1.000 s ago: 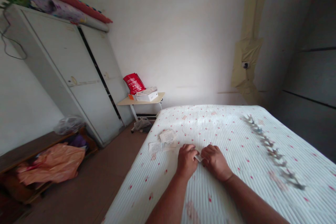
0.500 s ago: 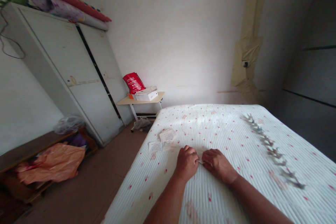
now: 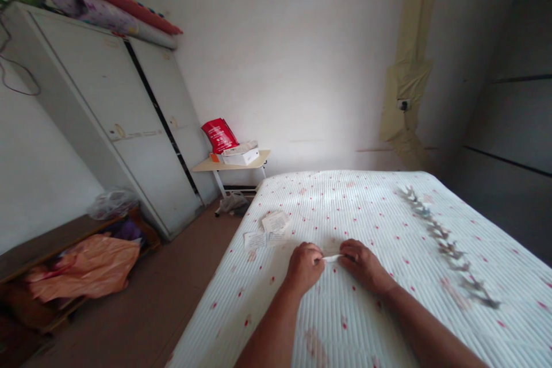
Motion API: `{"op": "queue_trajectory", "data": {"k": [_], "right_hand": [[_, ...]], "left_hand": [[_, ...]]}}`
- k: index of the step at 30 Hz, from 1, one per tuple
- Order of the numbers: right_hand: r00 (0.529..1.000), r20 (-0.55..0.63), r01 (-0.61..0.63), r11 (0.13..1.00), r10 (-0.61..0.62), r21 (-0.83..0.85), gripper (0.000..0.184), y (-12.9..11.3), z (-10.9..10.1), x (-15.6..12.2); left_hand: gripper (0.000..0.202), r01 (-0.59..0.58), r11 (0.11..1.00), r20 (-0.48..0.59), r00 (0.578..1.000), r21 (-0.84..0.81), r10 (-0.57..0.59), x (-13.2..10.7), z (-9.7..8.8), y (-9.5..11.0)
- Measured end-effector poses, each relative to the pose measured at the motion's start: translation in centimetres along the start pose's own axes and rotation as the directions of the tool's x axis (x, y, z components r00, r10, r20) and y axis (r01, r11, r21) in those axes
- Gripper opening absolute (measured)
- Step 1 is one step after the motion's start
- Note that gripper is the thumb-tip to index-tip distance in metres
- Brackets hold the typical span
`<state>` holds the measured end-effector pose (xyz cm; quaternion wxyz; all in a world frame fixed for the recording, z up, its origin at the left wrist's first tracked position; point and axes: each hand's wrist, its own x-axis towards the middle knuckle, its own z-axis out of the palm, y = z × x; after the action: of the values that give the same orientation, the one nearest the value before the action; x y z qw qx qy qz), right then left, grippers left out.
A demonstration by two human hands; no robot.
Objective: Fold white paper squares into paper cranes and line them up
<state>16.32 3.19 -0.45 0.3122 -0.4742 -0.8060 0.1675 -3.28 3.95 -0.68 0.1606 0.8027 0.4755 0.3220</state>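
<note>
My left hand [image 3: 305,269] and right hand [image 3: 364,266] are low over the bed, fingers closed, pinching a narrow strip of white paper [image 3: 332,258]. My left fingertips [image 3: 318,255] grip one end and my right fingertips [image 3: 346,256] grip the other, so the strip spans the small gap between my hands. I can't tell whether it touches the cover below.

Under my hands lies a white ribbed bedspread [image 3: 328,207] flecked with red. Just ahead and to the left of my left hand are several printed paper slips [image 3: 276,222], lying flat and partly overlapping. Well to my right, a grey-brown leafy pattern [image 3: 444,247] runs across the bedspread.

Past the far corner of the bed stands a small cream table [image 3: 233,165] holding a white box [image 3: 241,156] and a red bag [image 3: 219,135]. Farther left is a tall white wardrobe [image 3: 103,103] with rolled bedding [image 3: 112,17] on top. Below it, a wooden bench [image 3: 43,247] holds an orange cloth [image 3: 84,267] and a clear plastic bag [image 3: 112,204], beside the brown floor [image 3: 142,299].
</note>
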Motion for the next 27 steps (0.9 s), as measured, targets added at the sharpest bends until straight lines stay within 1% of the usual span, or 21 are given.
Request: {"op": "queue_trajectory", "data": {"k": [4, 8, 12, 18, 21, 27], "right_hand": [[0.999, -0.008, -0.042, 0.994, 0.041, -0.099, 0.024, 0.0, 0.3, 0.2], [0.992, -0.023, -0.130, 0.969, 0.128, -0.212, 0.020, 0.2, 1.0, 0.4], [0.980, -0.038, -0.197, 0.926, 0.196, -0.321, 0.022, -0.3, 1.2, 0.8], [0.963, -0.028, -0.247, 0.840, 0.267, -0.482, 0.021, -1.4, 1.2, 1.4], [0.957, -0.045, -0.267, 0.814, 0.285, -0.516, 0.022, -1.6, 1.3, 1.5], [0.960, -0.059, -0.263, 0.806, 0.275, -0.530, 0.022, -1.8, 1.5, 1.4]], "left_hand": [[0.016, 0.053, 0.997, -0.009, 0.999, 0.053, -0.052, 0.2, 0.2, -0.1], [0.021, 0.135, 0.980, -0.018, 0.991, 0.147, -0.134, 0.5, 0.4, 0.2], [0.019, 0.193, 0.949, -0.074, 0.981, 0.250, -0.181, 0.5, 0.6, 0.7], [0.016, 0.225, 0.913, -0.061, 0.974, 0.340, -0.217, 0.4, 0.7, 1.0], [0.016, 0.239, 0.897, -0.049, 0.970, 0.372, -0.238, 0.6, 0.7, 1.2], [0.016, 0.275, 0.873, -0.034, 0.958, 0.402, -0.286, 0.6, 0.5, 1.7]]}}
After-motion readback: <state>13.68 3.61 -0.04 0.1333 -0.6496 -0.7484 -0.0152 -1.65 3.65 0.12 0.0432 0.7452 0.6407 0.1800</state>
